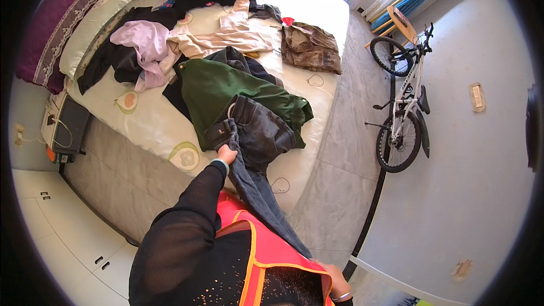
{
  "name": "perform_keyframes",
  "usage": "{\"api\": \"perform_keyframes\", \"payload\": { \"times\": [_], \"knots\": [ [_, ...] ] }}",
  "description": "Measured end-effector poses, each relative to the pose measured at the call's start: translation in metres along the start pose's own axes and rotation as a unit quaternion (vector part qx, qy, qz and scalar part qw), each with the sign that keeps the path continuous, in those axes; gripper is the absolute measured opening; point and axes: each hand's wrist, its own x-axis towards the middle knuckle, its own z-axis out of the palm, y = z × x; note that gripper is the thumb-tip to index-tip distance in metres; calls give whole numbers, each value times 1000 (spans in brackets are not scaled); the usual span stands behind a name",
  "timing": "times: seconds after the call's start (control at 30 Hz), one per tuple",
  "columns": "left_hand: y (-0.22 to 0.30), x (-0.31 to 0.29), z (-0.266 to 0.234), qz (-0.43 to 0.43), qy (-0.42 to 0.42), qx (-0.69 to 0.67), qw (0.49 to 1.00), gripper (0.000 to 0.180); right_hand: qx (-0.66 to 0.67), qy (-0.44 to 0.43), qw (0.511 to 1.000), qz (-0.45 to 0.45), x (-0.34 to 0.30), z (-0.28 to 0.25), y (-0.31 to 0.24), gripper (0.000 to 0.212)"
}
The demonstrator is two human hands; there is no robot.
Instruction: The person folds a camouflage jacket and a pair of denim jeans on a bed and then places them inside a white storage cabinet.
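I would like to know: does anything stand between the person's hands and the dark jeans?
Nothing visible blocks the left hand: it grips the dark jeans directly. The right hand is near the lower end of a trouser leg; its fingers are hidden, so contact there is unclear.

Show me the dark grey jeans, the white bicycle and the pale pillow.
Dark grey jeans [263, 140]: head view, upper part.
White bicycle [406, 87]: head view, frame.
Pale pillow [92, 35]: head view, middle of its face.
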Motion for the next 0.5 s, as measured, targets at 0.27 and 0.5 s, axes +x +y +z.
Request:
{"api": "perform_keyframes", "payload": {
  "times": [0.27,0.5],
  "knots": [
    [157,-12,-94,141,-38,-429,891,12,-134,239,961,31,59,-68,66,31],
    [351,-63,-245,300,-24,-526,795,13,-142,561,813,-66,45,-192,-6,27]
  ]
}}
